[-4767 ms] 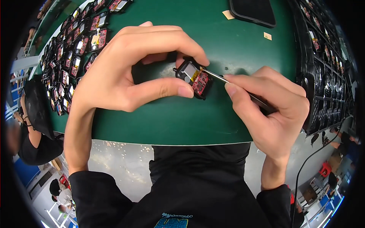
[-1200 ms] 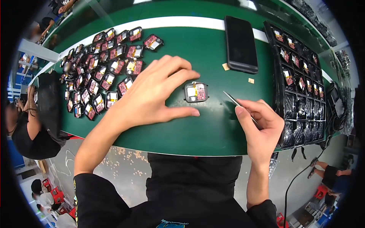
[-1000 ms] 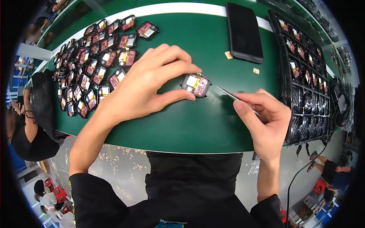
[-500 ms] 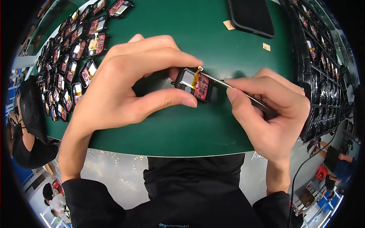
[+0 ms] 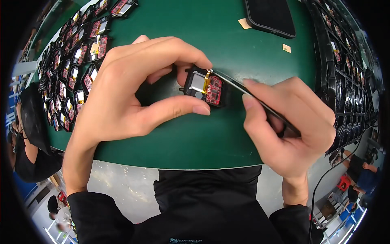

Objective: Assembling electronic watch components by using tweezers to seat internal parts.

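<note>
My left hand (image 5: 126,87) curls round a small black device case (image 5: 221,102), with the index finger at its top edge and the thumb along its lower edge. Inside lie a silver battery (image 5: 198,81) and a red circuit board (image 5: 214,91), with a yellow flex strip (image 5: 206,81) between them. The strip ends in a small white connector (image 5: 209,71) at the case's top edge. Pinched in my right hand (image 5: 294,124) is a pair of metal tweezers (image 5: 239,85), whose tips are at or beside that connector. Whether they grip it I cannot tell.
Rows of similar open cases (image 5: 73,77) cover the green table (image 5: 183,150) on the left. A black phone-like slab (image 5: 271,18) lies at the back, near two small tan paper pieces (image 5: 286,48). Black compartment trays (image 5: 345,93) stand along the right. Other people are farther off.
The white connector has shifted slightly left and down, closer to the case. My right hand has moved a little to the right, and the tweezers' arms look farther apart.
</note>
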### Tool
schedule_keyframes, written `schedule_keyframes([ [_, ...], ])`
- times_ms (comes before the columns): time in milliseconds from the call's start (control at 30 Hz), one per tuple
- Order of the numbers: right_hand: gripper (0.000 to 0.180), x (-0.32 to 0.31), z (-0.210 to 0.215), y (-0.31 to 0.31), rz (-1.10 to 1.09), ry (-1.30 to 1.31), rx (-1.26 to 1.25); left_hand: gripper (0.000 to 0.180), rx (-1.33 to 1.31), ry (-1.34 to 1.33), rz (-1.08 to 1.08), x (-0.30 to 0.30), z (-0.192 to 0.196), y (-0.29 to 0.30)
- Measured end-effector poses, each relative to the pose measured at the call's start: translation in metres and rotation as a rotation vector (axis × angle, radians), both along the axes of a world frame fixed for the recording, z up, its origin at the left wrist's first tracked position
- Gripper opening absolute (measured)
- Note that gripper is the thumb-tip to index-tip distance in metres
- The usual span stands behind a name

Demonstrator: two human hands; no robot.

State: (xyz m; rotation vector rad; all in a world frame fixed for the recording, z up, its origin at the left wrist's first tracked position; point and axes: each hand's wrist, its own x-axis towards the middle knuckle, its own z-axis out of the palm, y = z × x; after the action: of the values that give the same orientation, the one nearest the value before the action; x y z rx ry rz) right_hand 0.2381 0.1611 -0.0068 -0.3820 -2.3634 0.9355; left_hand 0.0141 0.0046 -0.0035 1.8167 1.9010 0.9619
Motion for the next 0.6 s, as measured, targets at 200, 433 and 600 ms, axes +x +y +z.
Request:
schedule_keyframes([
  [200, 0.039, -0.002, -0.010, 0.002, 0.015, 0.088, 0.132, 0.063, 0.015, 0.057, -0.010, -0.001, 0.000, 0.002],
  [433, 0.037, -0.002, -0.007, -0.001, 0.032, 0.070, 0.153, 0.065, 0.023, 0.049, -0.039, -0.003, 0.002, 0.004],
  [600, 0.030, -0.003, -0.001, 0.001, 0.050, 0.045, 0.062, 0.068, -0.020, 0.002, -0.117, -0.015, 0.004, 0.003],
])
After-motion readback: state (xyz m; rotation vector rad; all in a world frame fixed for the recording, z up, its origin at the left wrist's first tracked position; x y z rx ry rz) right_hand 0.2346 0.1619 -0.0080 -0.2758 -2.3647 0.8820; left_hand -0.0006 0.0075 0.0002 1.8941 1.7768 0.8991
